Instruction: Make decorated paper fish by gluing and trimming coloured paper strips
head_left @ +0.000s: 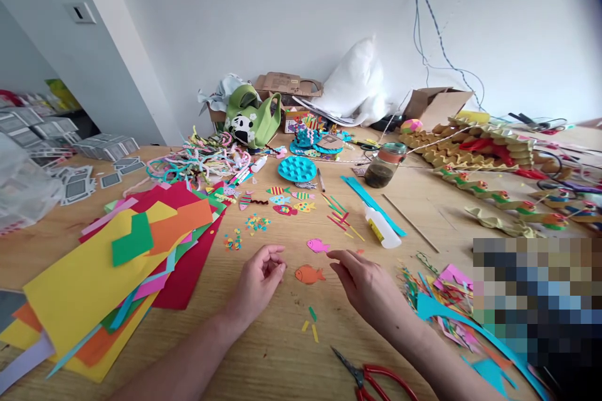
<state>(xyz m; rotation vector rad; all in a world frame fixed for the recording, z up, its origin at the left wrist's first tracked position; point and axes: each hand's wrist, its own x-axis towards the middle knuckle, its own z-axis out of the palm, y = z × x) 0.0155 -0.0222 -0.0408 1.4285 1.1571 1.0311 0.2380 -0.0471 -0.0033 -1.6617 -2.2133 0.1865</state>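
Two paper fish lie on the wooden table between my hands: a pink fish (318, 245) and, nearer me, an orange fish (309, 274). My left hand (260, 281) hovers left of them, fingers loosely curled, thumb and forefinger apart, with nothing seen in it. My right hand (364, 277) is at their right, its fingertips beside the pink fish's tail; whether they touch it I cannot tell. Its fingers are partly stretched and hold nothing visible. Small yellow paper strips (315, 333) and a green strip (313, 313) lie in front. Red-handled scissors (360, 377) rest at the bottom edge.
Colored paper sheets (94, 276) spread at the left. Decorated paper fish (285, 209), confetti dots (258, 222) and a white glue bottle (383, 229) lie beyond my hands. A glass jar (385, 166) stands further back. Paper scraps (454, 310) are heaped right of my right forearm.
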